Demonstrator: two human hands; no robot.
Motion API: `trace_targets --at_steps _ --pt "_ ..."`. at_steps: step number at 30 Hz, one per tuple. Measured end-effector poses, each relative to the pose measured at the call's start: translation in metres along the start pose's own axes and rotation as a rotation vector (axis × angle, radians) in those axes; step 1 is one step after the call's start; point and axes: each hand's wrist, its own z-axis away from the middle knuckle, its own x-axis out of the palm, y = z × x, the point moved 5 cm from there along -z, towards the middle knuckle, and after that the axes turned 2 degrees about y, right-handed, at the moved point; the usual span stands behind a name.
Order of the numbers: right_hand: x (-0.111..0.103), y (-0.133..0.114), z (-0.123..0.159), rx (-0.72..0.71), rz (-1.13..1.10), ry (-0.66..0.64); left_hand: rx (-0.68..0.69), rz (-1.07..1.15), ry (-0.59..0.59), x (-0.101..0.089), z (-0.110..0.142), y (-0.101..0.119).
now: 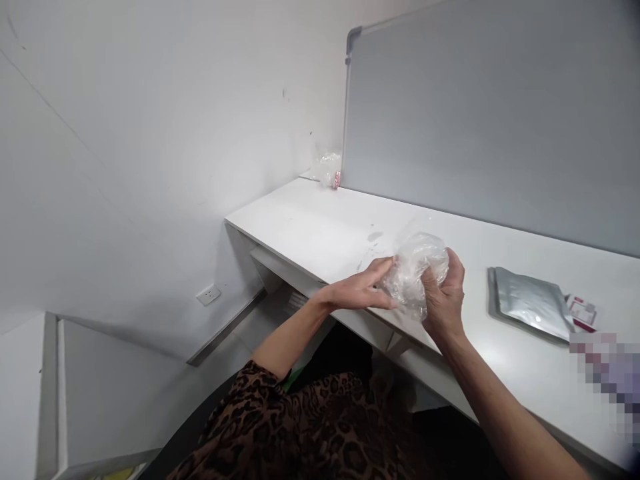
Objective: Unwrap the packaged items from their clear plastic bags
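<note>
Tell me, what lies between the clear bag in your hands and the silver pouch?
Only bare white desk between bag and pouch, in the head view.

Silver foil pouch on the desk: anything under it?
A small red-and-white card pokes out beneath the flat silver foil pouch, lying on the white desk. The rest of the card is covered.
</note>
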Motion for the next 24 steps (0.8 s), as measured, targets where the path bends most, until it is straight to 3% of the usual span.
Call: trace_targets --at_steps 2,3,6,9,11,13,16,18,19,22,24 --pt "0.011 -0.003 0.002 -0.004 -0.029 -0.03 -0.01 0.065 -0.026 -0.006 0.009 0.004" --pt "0.017 -0.005 0.002 -0.01 -0.028 -0.035 -0.006 0.071 0.021 -0.008 0.012 0.003" --pt "0.033 -0.012 0.003 -0.05 0.062 -0.061 0.031 -0.006 0.351 -0.014 0.012 -0.007" --pt "0.049 -0.018 0.008 -0.115 0.17 -0.21 0.117 -0.046 0.639 -0.02 0.014 -0.018" --pt "0.052 -0.021 0.017 -0.179 0.23 -0.319 0.21 -0.089 0.833 -0.034 0.025 -0.018" --pt "0.046 -0.024 0.027 -0.282 0.309 -0.365 0.321 -0.198 1.105 -0.06 0.045 -0.009" --pt "0.022 -0.021 0.044 -0.424 0.46 -0.334 0.433 -0.488 1.503 -0.114 0.067 0.021" --pt "0.002 -0.01 0.054 -0.428 0.549 -0.311 0.368 -0.686 1.64 -0.167 0.056 0.047" --pt "-0.007 -0.003 0.058 -0.413 0.591 -0.305 0.332 -0.728 1.64 -0.2 0.04 0.06" --pt "-0.032 0.016 0.067 -0.357 0.688 -0.276 0.284 -0.717 1.445 -0.301 -0.036 0.089" --pt "-0.044 0.022 0.07 -0.321 0.743 -0.24 0.194 -0.656 1.237 -0.355 -0.092 0.083"
